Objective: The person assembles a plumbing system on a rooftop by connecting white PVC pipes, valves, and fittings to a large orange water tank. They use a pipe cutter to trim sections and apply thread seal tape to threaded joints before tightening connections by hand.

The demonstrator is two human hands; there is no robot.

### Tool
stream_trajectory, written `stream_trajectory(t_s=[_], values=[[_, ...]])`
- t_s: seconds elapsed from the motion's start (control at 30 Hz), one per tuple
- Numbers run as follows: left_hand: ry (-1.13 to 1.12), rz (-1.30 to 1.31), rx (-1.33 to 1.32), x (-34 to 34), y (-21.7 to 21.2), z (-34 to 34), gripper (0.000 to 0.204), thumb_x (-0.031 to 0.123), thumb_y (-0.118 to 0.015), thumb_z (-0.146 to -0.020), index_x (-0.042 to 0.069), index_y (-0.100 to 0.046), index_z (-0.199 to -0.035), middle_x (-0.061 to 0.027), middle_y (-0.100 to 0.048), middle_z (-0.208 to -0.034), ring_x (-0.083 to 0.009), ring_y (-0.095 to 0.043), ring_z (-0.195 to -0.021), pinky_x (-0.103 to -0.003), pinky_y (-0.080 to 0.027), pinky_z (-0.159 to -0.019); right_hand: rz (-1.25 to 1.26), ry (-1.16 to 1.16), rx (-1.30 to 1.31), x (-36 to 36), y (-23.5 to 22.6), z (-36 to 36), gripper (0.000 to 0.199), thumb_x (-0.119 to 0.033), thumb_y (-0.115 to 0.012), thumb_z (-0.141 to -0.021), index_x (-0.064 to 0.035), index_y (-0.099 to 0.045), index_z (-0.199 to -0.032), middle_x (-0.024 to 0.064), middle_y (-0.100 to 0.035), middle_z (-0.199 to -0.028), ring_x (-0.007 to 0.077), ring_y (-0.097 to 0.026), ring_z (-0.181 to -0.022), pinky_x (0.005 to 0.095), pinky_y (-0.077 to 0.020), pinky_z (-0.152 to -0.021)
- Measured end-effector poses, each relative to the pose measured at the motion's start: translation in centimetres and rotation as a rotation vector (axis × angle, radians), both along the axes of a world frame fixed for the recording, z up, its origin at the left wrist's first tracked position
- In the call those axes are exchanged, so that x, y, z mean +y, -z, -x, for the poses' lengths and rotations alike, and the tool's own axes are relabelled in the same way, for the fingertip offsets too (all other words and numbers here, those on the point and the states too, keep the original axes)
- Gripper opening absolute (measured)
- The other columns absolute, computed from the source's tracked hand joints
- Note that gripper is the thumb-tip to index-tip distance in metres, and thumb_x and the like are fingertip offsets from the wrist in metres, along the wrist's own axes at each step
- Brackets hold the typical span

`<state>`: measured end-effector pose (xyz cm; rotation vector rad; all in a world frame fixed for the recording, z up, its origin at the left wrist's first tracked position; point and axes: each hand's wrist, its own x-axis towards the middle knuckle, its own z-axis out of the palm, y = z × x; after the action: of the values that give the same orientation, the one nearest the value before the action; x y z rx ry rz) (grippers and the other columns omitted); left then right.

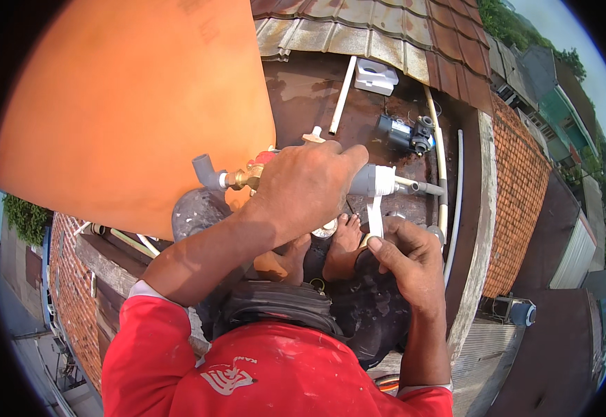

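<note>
Fingers wrapped round it, my left hand grips a pipe assembly and hides its middle. From its left side come a brass valve with a red part and a grey elbow. A grey pipe fitting sticks out on the right. White thread seal tape is wound round the end of this fitting. A loose strip hangs from the winding to my right hand, whose thumb and fingers are pinched on the tape. Beneath the assembly are my bare feet.
A large orange tank fills the left. Ahead on the brown surface lie a dark water pump, a pale pipe and a white foam block. A wooden beam edges the right, beside tiled roofs lying lower.
</note>
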<state>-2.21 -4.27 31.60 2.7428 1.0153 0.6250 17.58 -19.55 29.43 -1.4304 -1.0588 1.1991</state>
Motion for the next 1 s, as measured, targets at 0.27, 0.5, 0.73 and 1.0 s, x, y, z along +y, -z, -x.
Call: stream_trajectory(t_s=[0.27,0.5,0.73,1.0], values=[[0.085,0.067,0.095,-1.6,-0.4,-0.5,0.029,0.013,-0.079,-0.089,0.007,-0.067,-0.114,-0.017,-0.074,-0.103,-0.0392,-0.079,-0.098,-0.051,-0.064,-0.082,-0.431,0.192,0.117,5.6,-3.2,0.2,0.031,-0.021,-0.081,-0.104,0.0063,-0.084,-0.119,0.0186,-0.077,-0.122,0.0212,-0.07,-0.114,0.0367,-0.0532,-0.107],[0.022,0.023,0.031,-0.4,-0.2,-0.5,0.028,0.013,-0.076,-0.092,0.008,-0.067,-0.117,-0.0165,-0.073,-0.102,-0.0393,-0.078,-0.096,-0.051,-0.064,-0.081,-0.084,0.065,-0.017,1.7,1.7,-0.5,0.033,-0.019,-0.085,-0.1,0.0063,-0.081,-0.121,0.0036,-0.075,-0.09,0.0088,-0.066,-0.081,0.0273,-0.0519,-0.076],[0.072,0.03,0.053,-0.8,0.6,-0.7,0.028,0.009,-0.075,-0.088,0.009,-0.067,-0.115,-0.0146,-0.072,-0.099,-0.0404,-0.076,-0.093,-0.052,-0.061,-0.079,-0.387,0.058,0.011,1.2,-2.6,-0.3,0.026,-0.011,-0.088,-0.099,0.0049,-0.084,-0.119,0.0034,-0.069,-0.103,0.0083,-0.059,-0.096,0.0272,-0.0452,-0.077],[0.073,0.014,0.038,-1.3,-0.2,-0.4,0.026,0.014,-0.076,-0.093,0.009,-0.067,-0.116,-0.0149,-0.073,-0.102,-0.0382,-0.078,-0.098,-0.051,-0.064,-0.081,-0.12,0.219,0.047,5.5,0.5,-1.0,0.033,-0.027,-0.076,-0.109,0.0046,-0.081,-0.117,0.0031,-0.073,-0.091,0.0085,-0.064,-0.086,0.0263,-0.0511,-0.08]])
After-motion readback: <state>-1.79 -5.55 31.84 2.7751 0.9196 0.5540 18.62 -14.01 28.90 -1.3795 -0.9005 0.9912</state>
